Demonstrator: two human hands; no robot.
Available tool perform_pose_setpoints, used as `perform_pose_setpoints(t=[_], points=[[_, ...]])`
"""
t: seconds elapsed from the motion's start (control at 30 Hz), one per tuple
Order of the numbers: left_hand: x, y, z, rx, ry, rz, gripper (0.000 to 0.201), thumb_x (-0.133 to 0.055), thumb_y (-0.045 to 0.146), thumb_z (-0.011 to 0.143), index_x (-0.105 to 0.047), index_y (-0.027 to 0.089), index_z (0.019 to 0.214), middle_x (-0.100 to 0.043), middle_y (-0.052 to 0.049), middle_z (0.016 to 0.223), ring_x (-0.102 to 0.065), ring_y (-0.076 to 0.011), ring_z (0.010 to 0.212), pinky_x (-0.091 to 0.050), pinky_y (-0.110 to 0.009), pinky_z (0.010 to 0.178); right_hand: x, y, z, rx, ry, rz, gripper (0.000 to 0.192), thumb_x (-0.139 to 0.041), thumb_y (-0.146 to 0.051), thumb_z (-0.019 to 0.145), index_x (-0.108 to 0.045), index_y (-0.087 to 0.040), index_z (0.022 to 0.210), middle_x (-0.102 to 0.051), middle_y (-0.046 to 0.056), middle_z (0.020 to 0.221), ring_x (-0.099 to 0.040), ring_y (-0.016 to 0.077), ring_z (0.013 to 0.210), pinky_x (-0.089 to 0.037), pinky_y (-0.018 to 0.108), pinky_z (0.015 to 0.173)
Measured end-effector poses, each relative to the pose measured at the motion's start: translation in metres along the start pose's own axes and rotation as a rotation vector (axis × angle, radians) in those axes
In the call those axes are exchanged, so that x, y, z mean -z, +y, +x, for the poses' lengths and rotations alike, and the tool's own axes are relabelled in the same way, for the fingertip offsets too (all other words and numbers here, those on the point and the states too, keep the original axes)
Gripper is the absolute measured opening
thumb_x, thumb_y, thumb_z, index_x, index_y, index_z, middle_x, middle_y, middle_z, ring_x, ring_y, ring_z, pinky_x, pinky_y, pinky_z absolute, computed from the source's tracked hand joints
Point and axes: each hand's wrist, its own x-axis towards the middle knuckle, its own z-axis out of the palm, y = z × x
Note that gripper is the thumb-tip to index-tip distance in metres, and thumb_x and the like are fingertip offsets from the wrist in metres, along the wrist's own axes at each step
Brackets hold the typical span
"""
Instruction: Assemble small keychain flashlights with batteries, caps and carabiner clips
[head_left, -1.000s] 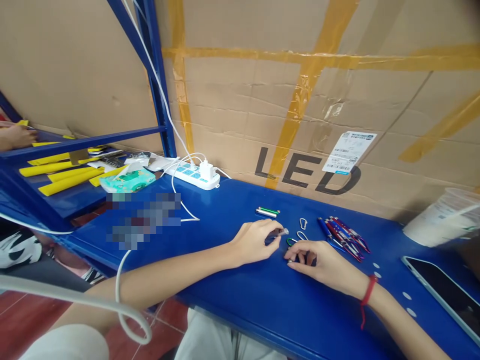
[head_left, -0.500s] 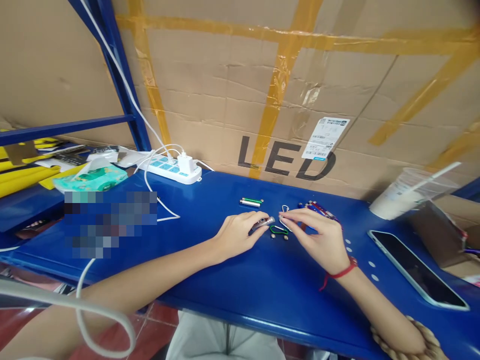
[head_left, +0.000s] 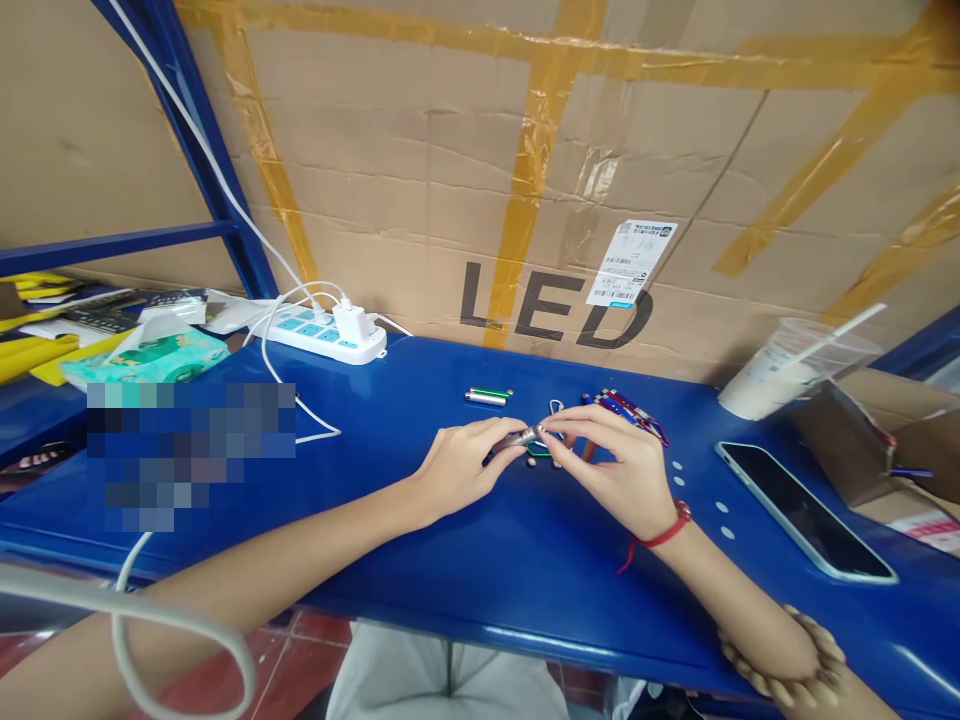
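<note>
The left hand (head_left: 457, 468) is pinching one small silver keychain flashlight (head_left: 517, 440) at the table (head_left: 420, 560) centre. The right hand (head_left: 622, 465) is gripping its tip at 3 o'clock, fingers closed. One green flashlight (head_left: 487, 396) is lying at 11 o'clock; one phone (head_left: 802, 512) is resting at 3 o'clock.

left arm (head_left: 285, 545): bare, no sleeve in view, nothing worn at wrist
left hand (head_left: 457, 470): bare, no glove, no ring seen; nails short
right arm (head_left: 739, 610): bare, no sleeve in view
right hand (head_left: 626, 465): bare, no glove, no ring seen
right wrist: thin red cord (head_left: 660, 538), knotted, loose end hangs off it
right forearm: chunky beaded band (head_left: 787, 675), tan/beige, round beads, further up arm than cord
legs: light grey/whitish fabric (head_left: 442, 685) at lower edge, centre seam; garment type unclear
</note>
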Motion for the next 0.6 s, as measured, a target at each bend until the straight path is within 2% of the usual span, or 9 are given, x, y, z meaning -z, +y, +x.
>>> perform_pose_setpoints(t=[0.3,0.43,0.6], points=[[0.0024,0.0025,-0.0003,0.012,-0.026,-0.006,0.024,-0.042,0.034,0.089,-0.056,0.023,0.105,-0.067,0.0,0.098,-0.063,-0.0122,0.084,-0.047,-0.02,0.07,0.0002,0.002,0.0008,0.058,-0.029,-0.03,0.019,-0.053,-0.028,0.084,-0.071,-0.022,0.082,-0.069,0.005,0.085,-0.065,0.0173,0.076,-0.057,0.029,0.069],[0.0039,0.0036,-0.0005,0.028,-0.021,-0.014,0.024,-0.041,0.034,0.089,-0.056,0.024,0.105,-0.067,0.001,0.096,-0.063,-0.012,0.082,-0.046,-0.02,0.068,-0.0012,0.0015,-0.0005,0.059,-0.038,-0.041,0.018,-0.054,-0.028,0.083,-0.071,-0.023,0.081,-0.069,0.005,0.086,-0.065,0.0163,0.074,-0.056,0.025,0.061],[0.0032,0.0022,-0.0015,0.001,-0.02,-0.023,0.024,-0.041,0.033,0.089,-0.056,0.024,0.105,-0.066,0.001,0.102,-0.062,-0.0123,0.09,-0.046,-0.021,0.074,-0.0043,0.0048,-0.0038,0.02,-0.056,-0.063,0.016,-0.057,-0.03,0.082,-0.071,-0.021,0.079,-0.067,0.005,0.088,-0.062,0.0124,0.063,-0.047,0.019,0.043]])
